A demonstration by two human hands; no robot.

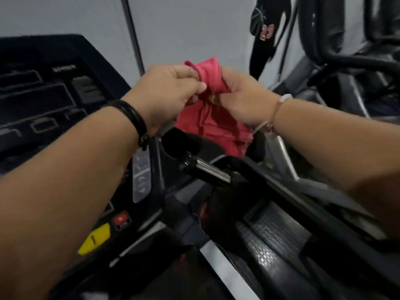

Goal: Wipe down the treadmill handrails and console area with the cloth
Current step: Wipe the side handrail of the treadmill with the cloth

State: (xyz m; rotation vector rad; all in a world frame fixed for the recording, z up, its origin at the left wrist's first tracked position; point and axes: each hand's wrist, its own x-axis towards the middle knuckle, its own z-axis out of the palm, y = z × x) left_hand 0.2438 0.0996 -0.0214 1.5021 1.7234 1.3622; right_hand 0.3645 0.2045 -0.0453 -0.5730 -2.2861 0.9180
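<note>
So both hands, left hand (pixel 171 92) and right hand (pixel 240 100), grip the bunched red fabric cloth (pixel 213 118) above the black treadmill handrail (pixel 270 187), wiping apparently not begun

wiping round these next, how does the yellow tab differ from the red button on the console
The yellow tab is larger and elongated, lying slanted; the red button is small and squarish. The yellow tab bears a short dark line; the red button has a pale mark, too blurred to read. The red button sits in a black frame, above and right of the yellow tab. Both sit near the lower edge of the console.
</note>
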